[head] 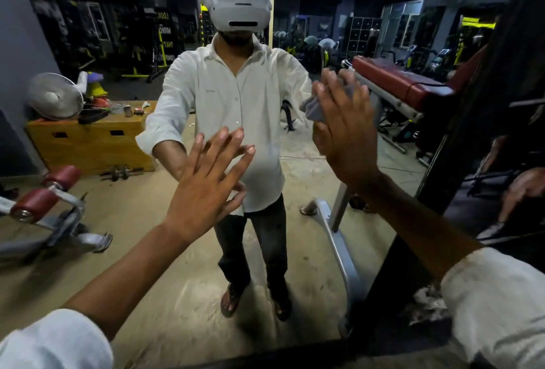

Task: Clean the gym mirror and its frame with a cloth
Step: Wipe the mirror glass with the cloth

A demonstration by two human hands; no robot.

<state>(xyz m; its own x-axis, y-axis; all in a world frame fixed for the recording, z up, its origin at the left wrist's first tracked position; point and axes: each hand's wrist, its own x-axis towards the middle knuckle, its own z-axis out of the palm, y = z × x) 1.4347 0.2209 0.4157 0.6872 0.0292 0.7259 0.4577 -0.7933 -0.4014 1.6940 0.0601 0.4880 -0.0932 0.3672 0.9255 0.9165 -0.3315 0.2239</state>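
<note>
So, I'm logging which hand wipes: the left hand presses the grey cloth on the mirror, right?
Not the left. The head view shows the right hand pressing the grey cloth on the mirror; the left hand lies bare and flat on the glass.

I log a wooden box (pixel 88 147) standing on the floor (pixel 153 250), carrying a fan (pixel 54 100) and a can (pixel 127 111), with a dumbbell (pixel 121 172) lying beside it.
</note>
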